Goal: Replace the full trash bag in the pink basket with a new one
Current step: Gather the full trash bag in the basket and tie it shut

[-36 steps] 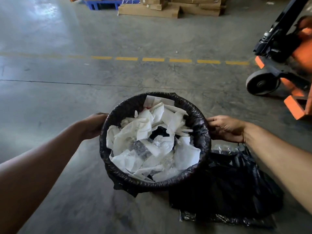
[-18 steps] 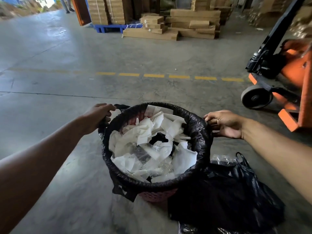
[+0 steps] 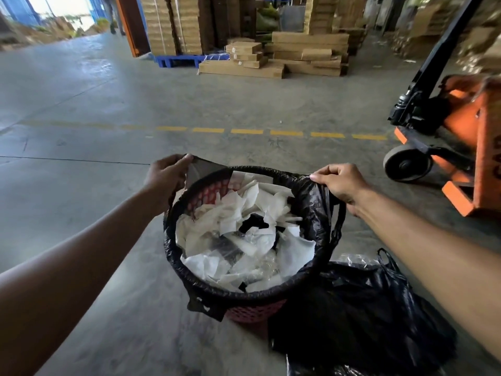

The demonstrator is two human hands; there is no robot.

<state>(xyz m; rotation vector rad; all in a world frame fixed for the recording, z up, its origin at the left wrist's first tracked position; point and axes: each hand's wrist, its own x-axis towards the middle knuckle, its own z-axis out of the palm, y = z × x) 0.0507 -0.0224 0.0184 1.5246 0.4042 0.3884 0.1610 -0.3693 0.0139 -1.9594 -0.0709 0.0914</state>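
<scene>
The bag [image 3: 311,213] rim is pinched by the left hand [image 3: 165,176] and right hand [image 3: 339,183]. Pink basket [image 3: 254,312] mesh is exposed at the far left.

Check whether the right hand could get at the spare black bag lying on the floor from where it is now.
Probably yes. The right hand pinches the full bag's edge at the basket rim, and the spare black bag lies just below it with nothing between; it would have to release first.
</scene>
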